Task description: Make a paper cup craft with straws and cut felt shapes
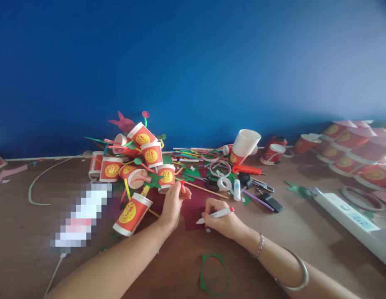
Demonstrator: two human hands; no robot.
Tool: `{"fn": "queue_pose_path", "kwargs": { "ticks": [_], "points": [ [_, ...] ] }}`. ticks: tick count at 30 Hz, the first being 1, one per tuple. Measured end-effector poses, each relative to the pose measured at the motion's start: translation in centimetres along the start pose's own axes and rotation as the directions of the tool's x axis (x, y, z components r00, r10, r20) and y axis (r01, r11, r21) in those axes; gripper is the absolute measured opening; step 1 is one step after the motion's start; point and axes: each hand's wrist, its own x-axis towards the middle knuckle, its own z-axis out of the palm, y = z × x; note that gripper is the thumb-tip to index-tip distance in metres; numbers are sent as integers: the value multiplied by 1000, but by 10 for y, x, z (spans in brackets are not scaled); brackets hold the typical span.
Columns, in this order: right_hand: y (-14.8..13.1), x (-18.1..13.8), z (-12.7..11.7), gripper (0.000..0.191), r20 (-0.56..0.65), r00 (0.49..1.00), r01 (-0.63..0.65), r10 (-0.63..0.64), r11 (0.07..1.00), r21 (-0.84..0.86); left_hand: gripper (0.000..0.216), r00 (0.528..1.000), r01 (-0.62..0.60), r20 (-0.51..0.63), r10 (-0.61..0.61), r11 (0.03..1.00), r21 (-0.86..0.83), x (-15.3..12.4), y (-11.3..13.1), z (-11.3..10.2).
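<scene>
Nearest the camera lies one green cutout (204, 284), flat on the table (172, 263). Beyond it, the right hand (222, 220) grips one marker (220, 213), its tip at one maroon sheet (191, 222); contact cannot be told. The left hand (172, 204) pinches one small red piece (182, 183). Obstruction: at least eight cups (132, 214) crowd the left hand, the nearest one tilted. Beyond the right hand: one glue bottle (237, 190), one tape roll (224, 178), one orange cutter (247, 169), one black fob (271, 202), one leaning cup stack (244, 145). To the right: one power strip (342, 207).
</scene>
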Motion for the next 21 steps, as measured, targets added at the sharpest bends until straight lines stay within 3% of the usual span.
{"fn": "queue_pose_path", "kwargs": {
  "ticks": [8,21],
  "points": [
    [-2,-1,-2,19,32,999,5,-5,1000,19,31,1000,-1,-2,1,1000,1,0,0,0],
    [1,1,-1,19,-37,999,8,-9,1000,-14,31,1000,13,-8,-14,1000,-20,0,0,0]
  ]
}}
